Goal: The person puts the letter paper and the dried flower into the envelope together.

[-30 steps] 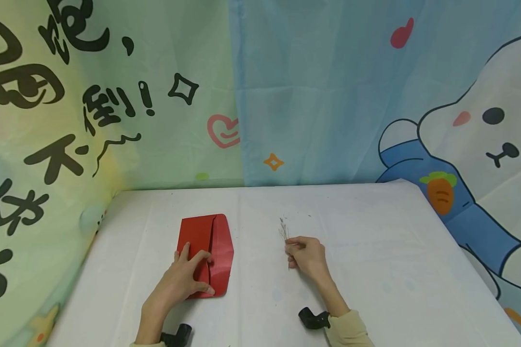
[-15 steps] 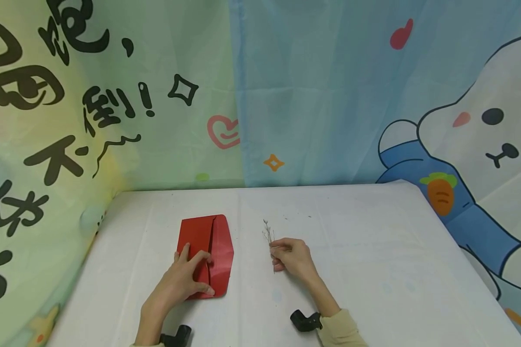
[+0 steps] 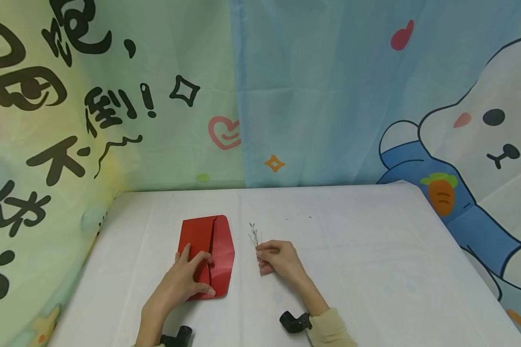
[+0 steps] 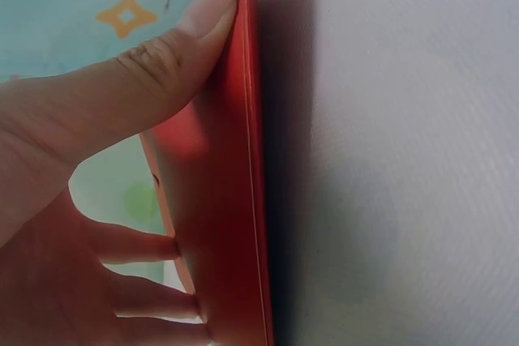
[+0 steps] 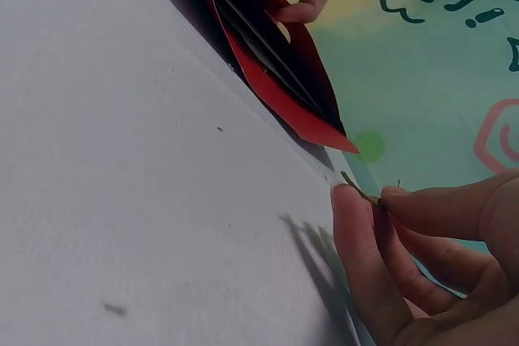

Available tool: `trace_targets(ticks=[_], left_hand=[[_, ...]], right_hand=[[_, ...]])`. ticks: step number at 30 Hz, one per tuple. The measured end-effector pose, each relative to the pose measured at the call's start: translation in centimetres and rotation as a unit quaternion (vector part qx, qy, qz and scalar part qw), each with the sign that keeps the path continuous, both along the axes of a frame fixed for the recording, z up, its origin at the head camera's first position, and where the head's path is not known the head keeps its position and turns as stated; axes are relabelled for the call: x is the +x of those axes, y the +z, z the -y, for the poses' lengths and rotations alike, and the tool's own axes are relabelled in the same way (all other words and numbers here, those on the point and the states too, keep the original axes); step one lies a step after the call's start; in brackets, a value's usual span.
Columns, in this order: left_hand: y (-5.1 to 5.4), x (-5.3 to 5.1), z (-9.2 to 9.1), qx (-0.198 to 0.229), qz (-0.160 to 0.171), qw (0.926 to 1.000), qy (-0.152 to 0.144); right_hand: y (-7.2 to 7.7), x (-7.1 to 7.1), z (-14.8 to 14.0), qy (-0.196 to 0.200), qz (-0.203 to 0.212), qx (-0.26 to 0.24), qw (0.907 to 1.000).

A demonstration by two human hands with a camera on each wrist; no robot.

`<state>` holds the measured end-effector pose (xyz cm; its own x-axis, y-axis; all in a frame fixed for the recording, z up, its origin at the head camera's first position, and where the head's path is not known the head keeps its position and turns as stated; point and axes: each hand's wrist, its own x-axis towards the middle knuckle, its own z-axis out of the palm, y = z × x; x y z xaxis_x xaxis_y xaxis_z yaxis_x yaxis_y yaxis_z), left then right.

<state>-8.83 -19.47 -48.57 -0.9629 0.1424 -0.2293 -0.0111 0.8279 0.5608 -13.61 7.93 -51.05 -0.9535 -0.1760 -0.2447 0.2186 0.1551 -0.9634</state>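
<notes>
A red envelope (image 3: 222, 255) lies on the white table at the left of the head view, its flap unfolded to the right. My left hand (image 3: 181, 280) holds it, with fingers spread over the front panel and bent at the mouth's edge, and the thumb by the near edge. The right wrist view shows the envelope's mouth (image 5: 304, 126) gaping, its inside dark. To the right of the flap, my right hand (image 3: 281, 260) pinches a thin dried sprig (image 3: 253, 235) between thumb and fingers. The sprig's branching tips point away from me, apart from the envelope.
Small dark specks (image 3: 310, 217) dot the white tablecloth (image 3: 373, 260). A black wrist-worn device (image 3: 293, 322) sits by the right sleeve (image 3: 332, 327), another (image 3: 178, 336) by the left wrist. A printed curtain (image 3: 312, 96) stands behind the table.
My right hand has moved left with the sprig, closer to the envelope's flap. The left hand and the envelope have stayed in place.
</notes>
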Motion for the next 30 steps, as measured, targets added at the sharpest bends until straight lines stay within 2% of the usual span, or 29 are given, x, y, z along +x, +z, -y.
trace_targets(ticks=[6, 13, 21, 30], left_hand=[[-0.1, 0.1, 0.0, -0.003, -0.002, 1.0, -0.001], [-0.1, 0.0, -0.1, -0.002, -0.004, 1.0, 0.002], [-0.1, -0.1, -0.2, -0.002, 0.001, 0.9999, 0.011], [-0.1, -0.2, -0.1, 0.0, 0.003, 0.9999, 0.01]], right_hand=[[-0.2, -0.2, 0.7, 0.006, 0.016, -0.025, 0.9995], [0.1, -0.2, 1.8, 0.019, 0.016, -0.05, 0.9984], [0.3, -0.3, 3.1, 0.037, 0.024, -0.059, 0.9973], [0.1, -0.6, 4.3, 0.036, 0.026, -0.063, 0.997]])
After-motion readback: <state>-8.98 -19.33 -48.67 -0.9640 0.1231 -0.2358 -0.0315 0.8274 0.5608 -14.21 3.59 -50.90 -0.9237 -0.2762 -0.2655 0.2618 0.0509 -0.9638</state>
